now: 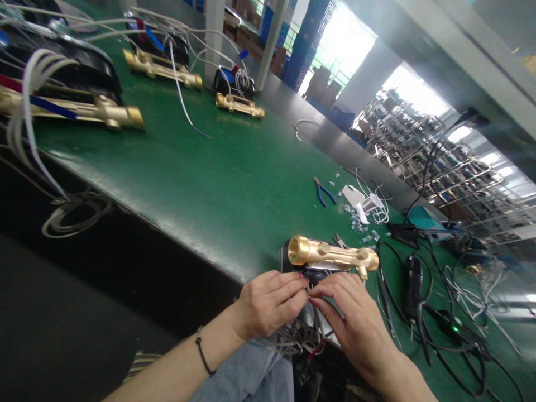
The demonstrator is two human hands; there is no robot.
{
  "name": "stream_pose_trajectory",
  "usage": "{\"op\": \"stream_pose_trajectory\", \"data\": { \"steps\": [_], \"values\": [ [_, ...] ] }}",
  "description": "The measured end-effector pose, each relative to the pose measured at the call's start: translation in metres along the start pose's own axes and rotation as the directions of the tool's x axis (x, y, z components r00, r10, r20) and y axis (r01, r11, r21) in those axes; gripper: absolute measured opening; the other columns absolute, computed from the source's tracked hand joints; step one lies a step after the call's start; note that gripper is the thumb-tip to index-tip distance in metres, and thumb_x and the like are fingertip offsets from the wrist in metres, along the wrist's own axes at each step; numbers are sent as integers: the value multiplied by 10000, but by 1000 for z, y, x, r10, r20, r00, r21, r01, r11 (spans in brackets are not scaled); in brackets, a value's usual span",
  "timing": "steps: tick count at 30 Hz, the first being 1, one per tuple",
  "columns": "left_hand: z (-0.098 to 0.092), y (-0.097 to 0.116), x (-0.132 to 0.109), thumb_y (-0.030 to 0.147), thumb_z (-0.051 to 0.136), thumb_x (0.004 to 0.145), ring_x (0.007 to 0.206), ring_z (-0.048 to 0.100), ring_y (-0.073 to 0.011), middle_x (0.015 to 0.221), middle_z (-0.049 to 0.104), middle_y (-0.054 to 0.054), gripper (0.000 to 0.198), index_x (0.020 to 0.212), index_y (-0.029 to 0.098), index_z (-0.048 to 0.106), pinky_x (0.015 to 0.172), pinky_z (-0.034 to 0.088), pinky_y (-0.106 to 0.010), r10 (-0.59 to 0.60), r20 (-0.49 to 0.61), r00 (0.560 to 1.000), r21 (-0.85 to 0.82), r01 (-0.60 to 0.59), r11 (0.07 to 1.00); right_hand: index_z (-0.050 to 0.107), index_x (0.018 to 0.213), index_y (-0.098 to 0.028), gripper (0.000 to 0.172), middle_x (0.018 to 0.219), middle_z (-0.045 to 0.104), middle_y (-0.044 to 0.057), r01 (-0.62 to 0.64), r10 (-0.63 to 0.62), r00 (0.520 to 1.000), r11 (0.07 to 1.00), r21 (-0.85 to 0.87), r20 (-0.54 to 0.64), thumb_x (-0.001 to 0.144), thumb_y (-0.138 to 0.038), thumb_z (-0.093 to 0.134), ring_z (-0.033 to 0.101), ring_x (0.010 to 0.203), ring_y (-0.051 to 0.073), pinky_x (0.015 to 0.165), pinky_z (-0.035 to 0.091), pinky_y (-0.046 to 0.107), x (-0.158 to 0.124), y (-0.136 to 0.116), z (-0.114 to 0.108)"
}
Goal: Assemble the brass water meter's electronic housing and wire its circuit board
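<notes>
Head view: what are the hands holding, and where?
The left hand and right hand both pinch thin wires beside the brass meter body; which part is unclear.

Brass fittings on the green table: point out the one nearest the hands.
The brass fitting at the table's near edge, just beyond the left hand and right hand. The other three lie far off at upper left.

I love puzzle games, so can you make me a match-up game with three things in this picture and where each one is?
Things:
1. shiny brass pipe fitting
2. blue-handled pliers
3. thin black band

Places:
A. around the left wrist
B. just beyond the fingers
C. farther up the green table, by small white scraps

Pairs: 1-B, 2-C, 3-A.
</notes>
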State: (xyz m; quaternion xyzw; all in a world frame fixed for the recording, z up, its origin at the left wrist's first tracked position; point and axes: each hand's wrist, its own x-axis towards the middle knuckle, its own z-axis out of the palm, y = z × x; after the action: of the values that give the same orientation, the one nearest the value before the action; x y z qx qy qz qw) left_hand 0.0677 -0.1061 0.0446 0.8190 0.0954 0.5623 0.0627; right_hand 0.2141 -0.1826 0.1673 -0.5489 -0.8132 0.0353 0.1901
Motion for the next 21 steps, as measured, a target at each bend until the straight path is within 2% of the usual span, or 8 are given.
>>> {"op": "stream_pose_trajectory", "data": {
  "steps": [7,15,21],
  "values": [
    [-1,0,4,167,510,898,1011,656,-180,999,727,-80,142,994,111,598,736,540,-276,4,-16,1000,-5,-4,1000,579,917,-184,74,841,622,8,-42,46,998,996,79,-47,928,-119,545,560,789,153,721,437,279,0,-2,-1],
    [0,4,9,168,526,872,932,683,-179,955,738,-69,111,944,125,597,710,544,-280,-34,-55,998,4,35,999,608,947,-146,121,871,600,68,-13,2,999,957,-291,-37,946,-117,491,510,829,211,763,438,357,-1,8,8],
    [-1,5,9,180,517,884,924,682,-163,931,738,-55,105,936,135,597,708,533,-266,-39,-54,998,16,40,999,628,924,-161,135,865,603,69,20,-29,999,937,-349,-21,945,-136,496,517,838,219,767,442,361,2,12,10]
  ]
}}
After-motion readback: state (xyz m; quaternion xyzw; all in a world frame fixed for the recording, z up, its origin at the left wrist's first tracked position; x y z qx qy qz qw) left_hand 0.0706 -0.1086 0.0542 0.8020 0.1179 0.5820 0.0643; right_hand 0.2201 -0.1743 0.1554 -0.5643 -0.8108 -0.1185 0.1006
